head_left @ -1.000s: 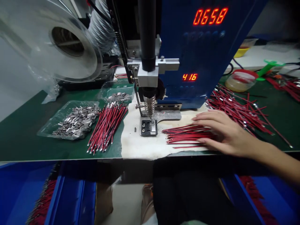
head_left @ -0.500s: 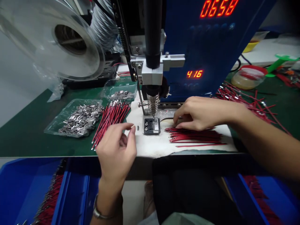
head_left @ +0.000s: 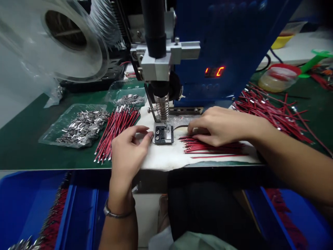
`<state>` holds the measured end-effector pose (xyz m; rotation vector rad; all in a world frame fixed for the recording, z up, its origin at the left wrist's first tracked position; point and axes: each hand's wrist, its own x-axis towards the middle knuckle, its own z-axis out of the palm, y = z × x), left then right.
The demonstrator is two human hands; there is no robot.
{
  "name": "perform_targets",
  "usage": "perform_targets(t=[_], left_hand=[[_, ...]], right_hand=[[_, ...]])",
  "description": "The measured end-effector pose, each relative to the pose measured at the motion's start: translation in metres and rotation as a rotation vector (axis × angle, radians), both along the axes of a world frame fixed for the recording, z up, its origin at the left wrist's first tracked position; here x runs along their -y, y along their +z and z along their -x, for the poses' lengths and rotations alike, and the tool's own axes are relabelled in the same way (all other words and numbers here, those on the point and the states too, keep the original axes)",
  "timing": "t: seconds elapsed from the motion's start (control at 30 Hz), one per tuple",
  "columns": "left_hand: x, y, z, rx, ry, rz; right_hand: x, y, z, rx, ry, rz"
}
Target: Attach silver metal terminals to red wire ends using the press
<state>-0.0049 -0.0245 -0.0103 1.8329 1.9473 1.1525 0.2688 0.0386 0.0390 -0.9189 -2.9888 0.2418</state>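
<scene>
My left hand (head_left: pixel 130 147) rests on the white cloth (head_left: pixel 166 158) just left of the small black fixture block (head_left: pixel 163 134) under the machine's spring-tipped head (head_left: pixel 161 107). Its thumb and forefinger are pinched together at the block's left edge, where a tiny metal piece lay; what they hold is hidden. My right hand (head_left: pixel 221 125) lies curled over the bundle of red wires (head_left: pixel 213 147) to the right of the block, fingertips pressed down at the wire ends near a thin wire loop.
A blue machine (head_left: pixel 218 52) with a red display stands behind. Left of the cloth lie another red wire bundle (head_left: pixel 117 132) and clear bags of metal terminals (head_left: pixel 80 126). More red wires (head_left: pixel 270 111) pile at right. Blue bins (head_left: pixel 33 208) sit below the table edge.
My left hand came up from below and moved forward to the fixture block, pinching there. My right hand shifted left from the wire bundle's middle to its ends. The display digits changed.
</scene>
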Motion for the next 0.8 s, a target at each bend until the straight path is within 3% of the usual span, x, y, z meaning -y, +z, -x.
perform_targets(t=[0.33,0.8], left_hand=[[0.0008,0.0023,-0.0005,0.022,0.004,0.05],[-0.0021,0.0015,-0.0026,0.011,0.036,0.028]], right_hand=[[0.0027,0.0008,0.0043,0.018,-0.009,-0.104],[0.0015,-0.0059,0.0063,-0.115,0.056,-0.052]])
